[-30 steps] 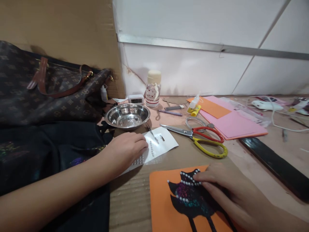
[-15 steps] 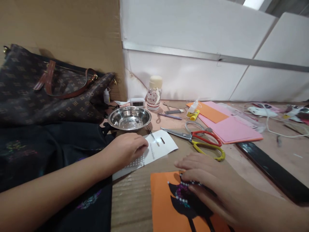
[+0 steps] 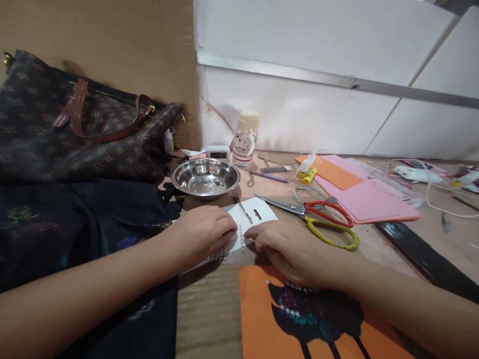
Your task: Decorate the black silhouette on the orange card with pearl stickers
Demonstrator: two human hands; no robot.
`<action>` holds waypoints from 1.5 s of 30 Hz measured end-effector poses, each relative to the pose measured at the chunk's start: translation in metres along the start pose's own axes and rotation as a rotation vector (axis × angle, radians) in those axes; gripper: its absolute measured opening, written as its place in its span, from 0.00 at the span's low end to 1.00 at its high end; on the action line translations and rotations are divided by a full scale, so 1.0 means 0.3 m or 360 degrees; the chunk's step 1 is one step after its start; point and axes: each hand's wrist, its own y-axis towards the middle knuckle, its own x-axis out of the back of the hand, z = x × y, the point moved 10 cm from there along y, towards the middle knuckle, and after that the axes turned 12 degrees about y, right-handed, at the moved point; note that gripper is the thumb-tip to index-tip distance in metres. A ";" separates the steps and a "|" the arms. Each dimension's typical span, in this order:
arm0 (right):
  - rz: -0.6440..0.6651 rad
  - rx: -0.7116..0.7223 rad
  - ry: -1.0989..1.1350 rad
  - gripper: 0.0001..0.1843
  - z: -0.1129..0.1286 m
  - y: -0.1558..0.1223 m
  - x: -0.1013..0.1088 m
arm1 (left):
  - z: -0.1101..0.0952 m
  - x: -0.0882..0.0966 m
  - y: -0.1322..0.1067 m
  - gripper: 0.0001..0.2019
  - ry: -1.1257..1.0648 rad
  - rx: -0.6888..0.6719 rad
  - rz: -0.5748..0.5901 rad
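A white card with rows of stick-on pearls (image 3: 241, 233) lies on the cardboard. My left hand (image 3: 209, 230) rests on its left part, fingers curled and pressed together at the card; their tips are partly hidden. From the other side my right hand (image 3: 288, 247) reaches the row of pearls, index fingertip at the card and the other fingers bent under. Whether a pearl is between them is too small to see. Under my right wrist is an orange sheet (image 3: 258, 319) bearing a black paper shape (image 3: 322, 319) with glitter and pearls. Tweezers (image 3: 242, 207) lie across the card.
Behind the card stands a steel bowl (image 3: 205, 182). Scissors (image 3: 318, 219) with red and yellow handles lie to its right, near pink paper (image 3: 385, 199) and a black bar-shaped object (image 3: 426, 259). A bottle (image 3: 245, 139) is at the wall; a brown handbag (image 3: 86, 134) sits left.
My right hand has moved left and away from me, off the black shape to the pearl card, its fingers now bent. My left hand stays on the card. The view has shifted slightly.
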 end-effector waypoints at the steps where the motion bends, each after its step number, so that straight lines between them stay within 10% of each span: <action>1: -0.0016 0.0007 0.0030 0.12 -0.003 -0.003 -0.002 | 0.001 -0.001 0.001 0.07 -0.0008 -0.0002 0.0004; 13: 0.0116 -0.0088 0.0022 0.11 -0.027 -0.006 -0.031 | -0.001 0.005 -0.002 0.07 -0.0049 -0.0022 -0.0005; 26: -0.0454 -0.0689 0.0629 0.08 -0.201 -0.069 0.064 | -0.001 0.012 0.011 0.07 -0.0048 -0.0031 -0.0003; 33: -0.0150 -0.0316 0.0073 0.06 -0.143 -0.033 0.031 | -0.004 0.001 0.013 0.07 -0.0056 -0.0040 0.0008; 45: -0.0089 -0.0355 -0.0013 0.09 -0.124 0.010 0.042 | -0.005 0.003 0.019 0.07 -0.0038 -0.0039 -0.0007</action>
